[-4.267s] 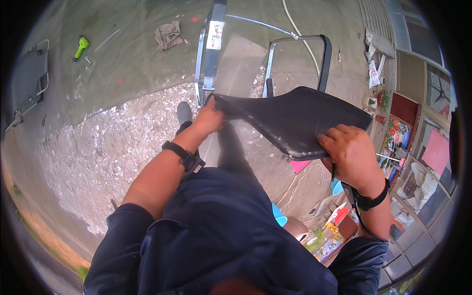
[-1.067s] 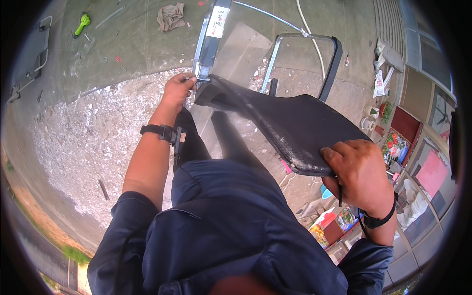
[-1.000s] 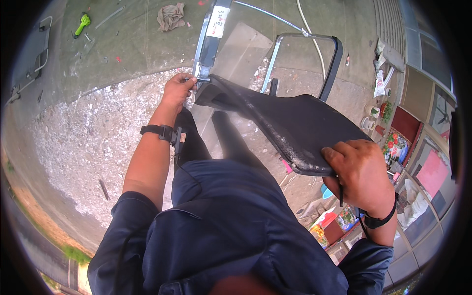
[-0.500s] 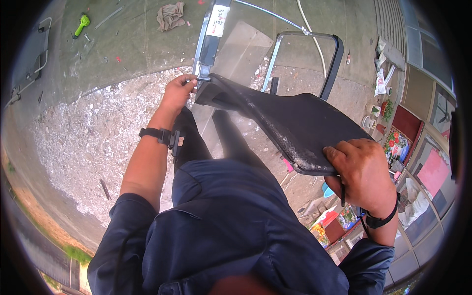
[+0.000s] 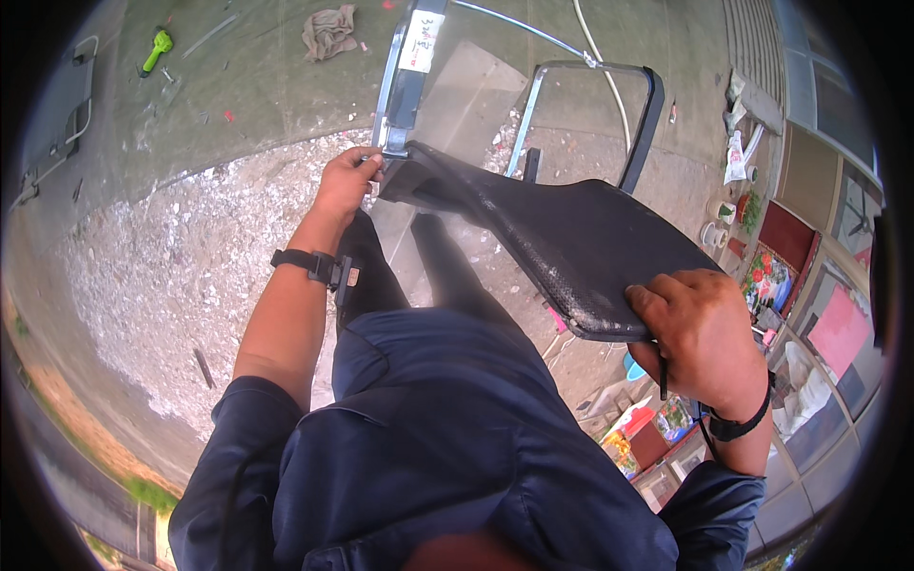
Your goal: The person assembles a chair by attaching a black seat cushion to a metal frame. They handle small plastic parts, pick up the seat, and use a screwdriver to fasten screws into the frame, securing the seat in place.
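A black, curved panel (image 5: 571,228) with a textured, whitish-worn edge slants from the upper middle down to the right. It looks like a chair seat or back, though I cannot tell which. My right hand (image 5: 700,328) is closed round its lower right corner, and a thin dark rod (image 5: 664,381) sticks out below the fingers. At the panel's far left end, my left hand (image 5: 349,181) pinches a small piece beside a metal bracket (image 5: 394,152). What lies between those fingertips is mostly hidden. Above the bracket runs a grey metal bar (image 5: 407,90) with a white label.
Beyond the panel stands a rounded metal frame (image 5: 655,105) with a pale hose (image 5: 609,81) behind it. A green power tool (image 5: 157,50) and a crumpled cloth (image 5: 328,33) lie on the green ground sheet (image 5: 257,71). Pale chips (image 5: 181,257) litter the ground at left. Flowerpots (image 5: 714,233) line the windowed wall.
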Demonstrator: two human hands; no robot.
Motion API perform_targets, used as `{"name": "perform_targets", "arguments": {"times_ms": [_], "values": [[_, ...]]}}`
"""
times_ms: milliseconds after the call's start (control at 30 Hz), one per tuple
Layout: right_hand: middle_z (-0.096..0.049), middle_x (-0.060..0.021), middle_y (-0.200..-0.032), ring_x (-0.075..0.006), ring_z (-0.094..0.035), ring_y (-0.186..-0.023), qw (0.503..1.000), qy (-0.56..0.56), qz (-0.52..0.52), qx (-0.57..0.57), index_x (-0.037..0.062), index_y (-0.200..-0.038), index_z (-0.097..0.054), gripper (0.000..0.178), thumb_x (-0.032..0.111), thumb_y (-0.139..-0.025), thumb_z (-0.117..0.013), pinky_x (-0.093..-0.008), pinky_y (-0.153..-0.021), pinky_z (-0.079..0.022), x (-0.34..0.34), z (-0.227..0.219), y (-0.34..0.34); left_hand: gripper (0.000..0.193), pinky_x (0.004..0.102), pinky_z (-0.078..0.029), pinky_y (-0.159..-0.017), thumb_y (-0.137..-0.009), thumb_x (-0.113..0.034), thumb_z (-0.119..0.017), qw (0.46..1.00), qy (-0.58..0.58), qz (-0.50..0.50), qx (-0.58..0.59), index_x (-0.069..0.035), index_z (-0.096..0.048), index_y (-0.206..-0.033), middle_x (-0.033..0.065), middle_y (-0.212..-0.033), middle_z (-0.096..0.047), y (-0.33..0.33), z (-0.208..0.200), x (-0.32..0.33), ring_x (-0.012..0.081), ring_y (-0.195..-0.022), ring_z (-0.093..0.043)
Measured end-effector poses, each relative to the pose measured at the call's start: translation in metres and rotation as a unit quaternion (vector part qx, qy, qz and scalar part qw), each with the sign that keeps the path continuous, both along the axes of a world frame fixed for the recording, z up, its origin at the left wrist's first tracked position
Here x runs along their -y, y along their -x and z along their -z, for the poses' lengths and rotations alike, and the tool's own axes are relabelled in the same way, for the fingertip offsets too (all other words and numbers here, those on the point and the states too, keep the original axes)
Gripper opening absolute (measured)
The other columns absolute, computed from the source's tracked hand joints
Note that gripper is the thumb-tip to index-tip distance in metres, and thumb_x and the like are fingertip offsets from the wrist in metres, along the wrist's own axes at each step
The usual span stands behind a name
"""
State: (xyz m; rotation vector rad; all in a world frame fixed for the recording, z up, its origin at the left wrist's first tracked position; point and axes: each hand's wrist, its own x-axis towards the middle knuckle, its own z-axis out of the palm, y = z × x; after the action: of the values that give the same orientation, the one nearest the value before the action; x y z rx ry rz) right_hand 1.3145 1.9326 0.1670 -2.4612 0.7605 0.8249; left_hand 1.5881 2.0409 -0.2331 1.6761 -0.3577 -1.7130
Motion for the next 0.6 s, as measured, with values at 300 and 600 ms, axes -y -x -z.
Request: {"name": "perform_targets", "arguments": {"times_ms": [300,600], "values": [[-0.058,-0.0074,-0.078,-0.0278,-0.062,-0.073,1.000,-0.001,0.002,-0.012,0.0057,-0.088,-0.062,0.033,0.019,-0.063,-0.077,-0.0406,-0.067,-0.050,-0.001,0.005,0.007,0.023,0.0233,-0.045,-0.063,-0.097,-0.015,-0.065,1.000,-0.010,0.010,0.017,-0.001,-0.068,-0.115,0.0022,-0.093,-0.069,0.000,-0.001,0.003,0.0082,-0.076,-0.062],[-0.058,-0.0075,-0.077,-0.0279,-0.062,-0.072,1.000,0.003,0.005,0.022,0.0058,-0.087,-0.062,0.033,0.022,-0.063,-0.077,-0.0411,-0.065,-0.049,-0.002,0.007,0.013,0.025,0.0235,-0.044,-0.061,-0.096,-0.014,-0.066,1.000,-0.002,-0.019,0.004,-0.001,-0.066,-0.116,0.0018,-0.090,-0.068,0.006,0.001,0.002,0.0086,-0.076,-0.062]]}}
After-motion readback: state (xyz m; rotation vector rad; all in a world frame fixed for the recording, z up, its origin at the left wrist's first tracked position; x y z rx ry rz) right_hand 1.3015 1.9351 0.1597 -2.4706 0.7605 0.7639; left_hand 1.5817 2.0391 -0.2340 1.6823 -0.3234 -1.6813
